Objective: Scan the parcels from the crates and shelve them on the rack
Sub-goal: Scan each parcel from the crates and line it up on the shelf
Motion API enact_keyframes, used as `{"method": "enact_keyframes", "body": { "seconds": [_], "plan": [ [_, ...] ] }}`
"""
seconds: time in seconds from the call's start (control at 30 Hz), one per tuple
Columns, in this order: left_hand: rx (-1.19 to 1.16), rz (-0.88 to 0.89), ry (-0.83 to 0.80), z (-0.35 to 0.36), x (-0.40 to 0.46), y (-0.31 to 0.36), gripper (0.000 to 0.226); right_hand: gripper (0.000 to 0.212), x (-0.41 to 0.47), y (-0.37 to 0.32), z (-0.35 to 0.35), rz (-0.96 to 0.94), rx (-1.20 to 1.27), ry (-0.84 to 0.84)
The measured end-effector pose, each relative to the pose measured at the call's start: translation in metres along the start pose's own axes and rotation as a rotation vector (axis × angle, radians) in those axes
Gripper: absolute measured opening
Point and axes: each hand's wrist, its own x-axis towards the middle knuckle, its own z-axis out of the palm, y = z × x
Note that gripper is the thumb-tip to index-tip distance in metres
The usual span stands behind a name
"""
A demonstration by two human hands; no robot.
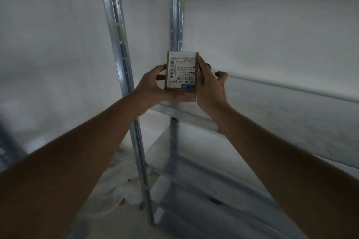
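Together the left hand (149, 87) and right hand (208, 87) grip a labelled parcel (181, 72) above the rack (186, 116) shelf's near-left corner.

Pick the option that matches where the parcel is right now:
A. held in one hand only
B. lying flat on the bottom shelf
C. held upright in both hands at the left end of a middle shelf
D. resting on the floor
C: the parcel stands upright between the left hand and right hand, above the shelf beside the rack's left posts.
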Motion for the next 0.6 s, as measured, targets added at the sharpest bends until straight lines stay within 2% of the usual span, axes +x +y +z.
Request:
{"method": "enact_keyframes", "body": {
  "seconds": [0.17, 0.37, 0.5, 0.6],
  "plan": [
    [-0.059, -0.069, -0.074, -0.013, 0.031, -0.016, 0.098, 0.047, 0.032, 0.002, 0.019, 0.036, -0.047, -0.041],
    [-0.049, -0.113, -0.203, -0.035, 0.065, -0.026, 0.072, 0.046, 0.059, -0.011, 0.038, 0.096, -0.162, -0.054],
    [-0.044, -0.124, -0.289, -0.048, 0.083, -0.035, 0.071, 0.045, 0.069, -0.011, 0.052, 0.158, -0.257, -0.036],
    [-0.05, -0.124, -0.349, -0.055, 0.094, -0.044, 0.078, 0.046, 0.075, -0.007, 0.063, 0.237, -0.285, -0.081]
  ]
}}
